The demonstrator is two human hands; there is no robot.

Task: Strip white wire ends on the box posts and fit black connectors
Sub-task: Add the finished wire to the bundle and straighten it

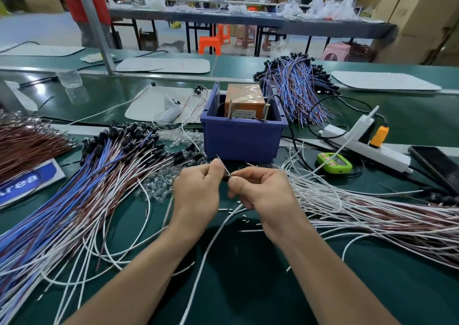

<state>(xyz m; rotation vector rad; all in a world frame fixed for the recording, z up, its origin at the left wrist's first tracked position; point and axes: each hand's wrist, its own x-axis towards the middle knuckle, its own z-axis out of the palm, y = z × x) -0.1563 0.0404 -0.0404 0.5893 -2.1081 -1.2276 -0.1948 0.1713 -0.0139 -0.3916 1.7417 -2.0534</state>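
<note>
My left hand [198, 190] and my right hand [260, 190] meet in front of the blue box [242, 138]. Both pinch the bare leads of a small part, and a black connector [227, 176] shows between the fingertips. A white wire [206, 255] runs down from my right hand toward me. Two metal posts [229, 109] stand in the box beside an orange block [244, 101]. Loose white wires [360, 207] lie in a pile to the right. Finished wires with black connectors [124, 140] fan out to the left.
Cut white insulation bits [244, 217] lie on the green mat. A green counter [334, 161], a white power strip [365, 143] and a dark phone [437, 165] sit right of the box. Another wire bundle [298, 91] lies behind it. Brown wires [27, 140] lie far left.
</note>
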